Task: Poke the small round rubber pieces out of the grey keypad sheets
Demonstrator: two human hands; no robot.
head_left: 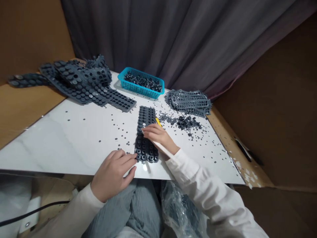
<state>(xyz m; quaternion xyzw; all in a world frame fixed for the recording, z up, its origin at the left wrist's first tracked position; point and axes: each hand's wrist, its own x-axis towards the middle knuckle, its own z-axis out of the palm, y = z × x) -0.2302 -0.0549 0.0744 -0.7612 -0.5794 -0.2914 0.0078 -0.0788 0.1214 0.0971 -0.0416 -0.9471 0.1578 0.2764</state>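
Observation:
A dark grey rubber sheet [146, 115] with rows of round moulded pieces lies lengthwise before me on the white table. At its near left corner, my left hand [115, 172] touches the edge with a fingertip, its thumb apart. My right hand [160, 137] is over the middle of the sheet, fingers pinched round a slim white stick [162, 148]. The stick's tip meets the sheet near the left rows. A yellow strip [158, 122] shows just beyond the right hand; whether the hand touches it is hidden.
A blue basket [141, 88] of small dark pieces stands at the back. More moulded sheets [81, 81] are heaped at the left. Punched sheets [189, 100] lie stacked at the right, near a pile of dark bits [188, 123]. Small discs are scattered over the table [74, 142].

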